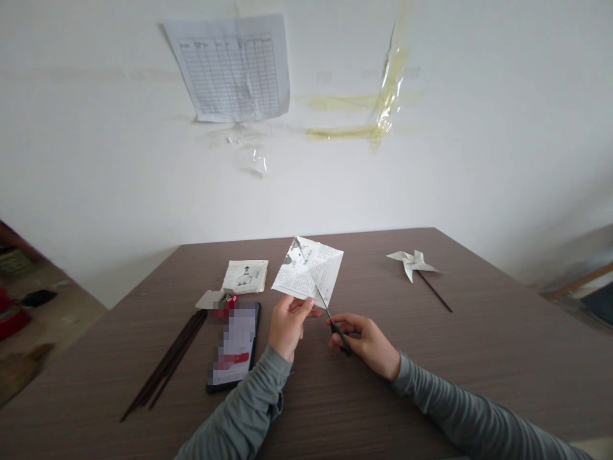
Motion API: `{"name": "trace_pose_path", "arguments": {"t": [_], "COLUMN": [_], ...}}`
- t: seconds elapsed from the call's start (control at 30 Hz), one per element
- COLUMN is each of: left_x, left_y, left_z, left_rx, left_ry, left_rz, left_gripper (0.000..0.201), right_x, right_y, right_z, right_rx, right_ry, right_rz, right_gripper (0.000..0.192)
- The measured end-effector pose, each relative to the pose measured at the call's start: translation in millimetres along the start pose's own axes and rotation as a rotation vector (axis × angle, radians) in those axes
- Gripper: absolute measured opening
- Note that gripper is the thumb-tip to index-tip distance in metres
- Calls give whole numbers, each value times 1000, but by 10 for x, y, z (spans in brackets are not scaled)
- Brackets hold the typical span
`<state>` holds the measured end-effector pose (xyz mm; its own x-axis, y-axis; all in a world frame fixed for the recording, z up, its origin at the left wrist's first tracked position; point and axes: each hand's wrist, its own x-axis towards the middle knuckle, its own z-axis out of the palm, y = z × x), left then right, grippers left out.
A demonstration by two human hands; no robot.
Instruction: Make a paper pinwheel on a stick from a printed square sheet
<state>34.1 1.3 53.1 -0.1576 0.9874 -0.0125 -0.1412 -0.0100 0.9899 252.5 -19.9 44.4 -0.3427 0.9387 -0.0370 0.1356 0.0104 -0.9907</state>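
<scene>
Phone [235, 345] lies between sticks [165, 364] and hands; pinwheel [414, 263] far right.

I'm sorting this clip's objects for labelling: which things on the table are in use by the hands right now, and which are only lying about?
In use:
left hand, pinching the printed paper square
right hand, working the scissors, blades at the paper's lower edge

Lying about:
finished paper pinwheel on its stick
bundle of thin sticks
phone
stack of paper squares
table
</scene>
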Motion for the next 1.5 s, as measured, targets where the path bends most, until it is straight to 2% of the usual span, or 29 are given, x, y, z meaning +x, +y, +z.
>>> {"name": "trace_pose_path", "arguments": {"t": [0.27, 0.47, 0.7, 1.03, 1.5], "left_x": [18, 22, 6, 10, 10], "left_y": [-20, -24, -15, -5, 10], "left_z": [-23, -34, -32, -23, -21], "left_rx": [4, 5, 13, 13, 9], "left_ry": [-14, -21, -34, -31, -29], "left_rz": [11, 3, -10, -23, -41], "left_gripper": [52, 50, 47, 46, 42], "right_x": [21, 26, 20, 33, 17], "right_y": [37, 36, 49, 59, 7], "right_z": [3, 4, -3, 3, -1], "right_rx": [-18, 5, -3, 3, 8], "right_ry": [0, 4, 12, 10, 12], "right_rz": [-12, -23, -29, -42, -40], "right_gripper": [81, 78, 83, 72, 75]}}
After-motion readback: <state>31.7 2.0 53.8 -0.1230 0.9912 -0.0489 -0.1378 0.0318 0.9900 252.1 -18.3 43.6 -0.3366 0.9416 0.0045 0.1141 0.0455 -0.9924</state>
